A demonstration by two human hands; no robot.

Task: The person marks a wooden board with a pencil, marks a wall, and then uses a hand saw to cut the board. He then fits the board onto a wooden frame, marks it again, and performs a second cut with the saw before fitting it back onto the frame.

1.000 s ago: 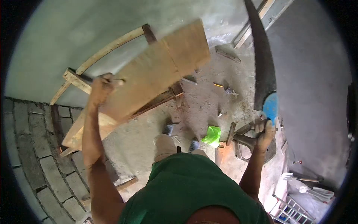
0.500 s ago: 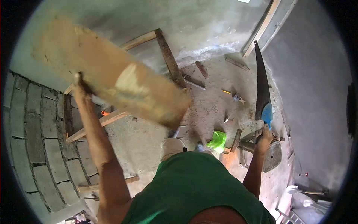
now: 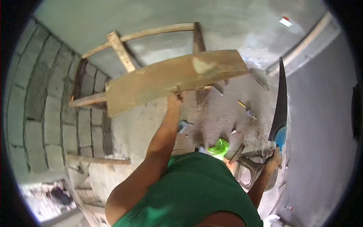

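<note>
My left hand (image 3: 176, 97) grips the lower edge of a wide wooden board (image 3: 151, 81), held up before me in front of a wooden frame. Some of the fingers are hidden by the board. On the right, my right hand (image 3: 273, 157) is closed on the blue handle of a handsaw (image 3: 280, 106). Its dark blade points upward, away from me. Beneath the right hand stands a worn plastic stool (image 3: 251, 170), partly covered by the hand and forearm.
A wooden frame (image 3: 159, 31) leans near the back wall. Concrete blocks (image 3: 38, 89) form the left wall. On the floor lie a bright green plastic bag (image 3: 219, 148), a yellow pencil-like stick (image 3: 241, 104) and a wood offcut (image 3: 236, 154). A timber piece (image 3: 99, 160) is at lower left.
The board has swung from the upper left toward the middle and turned closer to level, my left hand moving right with it. The saw stays in my right hand while the view has turned left.
</note>
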